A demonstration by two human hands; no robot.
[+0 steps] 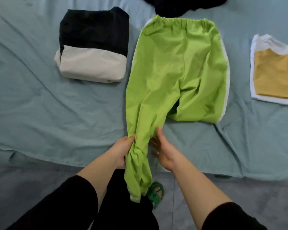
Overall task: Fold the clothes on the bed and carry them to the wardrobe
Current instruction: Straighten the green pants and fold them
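Trouser leg (142, 117) bunched in left hand (123, 150), right hand (165, 151) just beside.

Soft, even daylight fills the scene — no glare, only faint shadows under the folded piles and in the creases of the bed sheet (40, 105). The wide lens bows the bed's edge and stretches the corners. Detail is slightly soft throughout; the dark cloth (181, 5) at the top loses all texture.
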